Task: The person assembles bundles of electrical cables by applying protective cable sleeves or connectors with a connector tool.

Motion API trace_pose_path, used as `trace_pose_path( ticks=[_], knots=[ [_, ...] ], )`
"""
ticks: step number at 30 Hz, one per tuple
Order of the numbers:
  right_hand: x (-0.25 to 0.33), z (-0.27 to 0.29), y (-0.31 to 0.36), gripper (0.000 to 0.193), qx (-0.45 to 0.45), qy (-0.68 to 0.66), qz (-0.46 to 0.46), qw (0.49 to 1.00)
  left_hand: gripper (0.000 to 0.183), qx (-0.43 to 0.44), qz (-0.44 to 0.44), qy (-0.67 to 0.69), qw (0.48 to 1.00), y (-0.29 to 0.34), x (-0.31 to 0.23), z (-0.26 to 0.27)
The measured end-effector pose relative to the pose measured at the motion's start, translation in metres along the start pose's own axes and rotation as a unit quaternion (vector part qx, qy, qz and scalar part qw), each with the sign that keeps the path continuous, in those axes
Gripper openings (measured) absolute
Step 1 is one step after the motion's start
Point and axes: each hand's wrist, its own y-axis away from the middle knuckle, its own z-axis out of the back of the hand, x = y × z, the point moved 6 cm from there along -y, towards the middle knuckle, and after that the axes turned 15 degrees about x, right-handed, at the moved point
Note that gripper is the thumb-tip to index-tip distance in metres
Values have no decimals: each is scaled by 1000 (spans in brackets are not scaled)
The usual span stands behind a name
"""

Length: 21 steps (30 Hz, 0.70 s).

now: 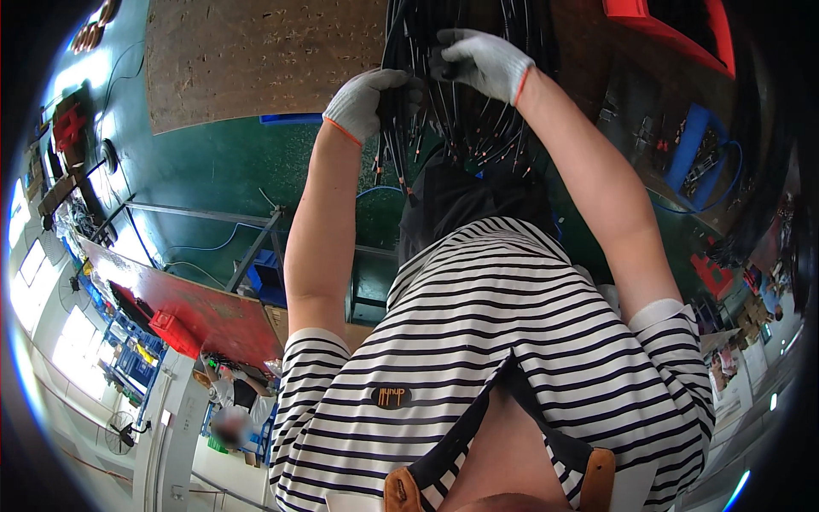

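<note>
A thick bundle of black cables (439,98) with bare copper-coloured ends hangs over the near edge of the table, toward my lap. Both my hands wear white-grey gloves with dark coating on the fingers. My left hand (367,101) is closed round cables on the left side of the bundle, its fingertips partly lost among them. Higher up and to the right, my right hand (488,65) bends its fingers and thumb in on the black cables; the exact strand between them is hard to make out against the dark coating.
A brown worn tabletop (264,55) lies at the far left. At the far right stand a red bin (674,34) with dark contents and a blue tray (693,154) with small parts. A metal frame (256,247) is on the left; another person (239,405) works beyond a red-topped table (222,311).
</note>
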Motion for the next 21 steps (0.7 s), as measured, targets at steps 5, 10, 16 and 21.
trace_pose_path(
  ticks=[5,10,16,21],
  knots=[
    [-28,4,44,44,-60,21,17,998,25,-8,-2,39,999,-10,14,-2],
    [-42,-10,71,44,-70,-23,8,997,28,8,-19,-22,1000,-5,10,-24],
    [-56,-16,103,51,-41,75,-46,995,29,-1,-36,-25,999,-2,13,-29],
    [-76,-19,125,72,70,185,-14,980,31,19,-38,-20,999,-4,17,-34]
  ],
)
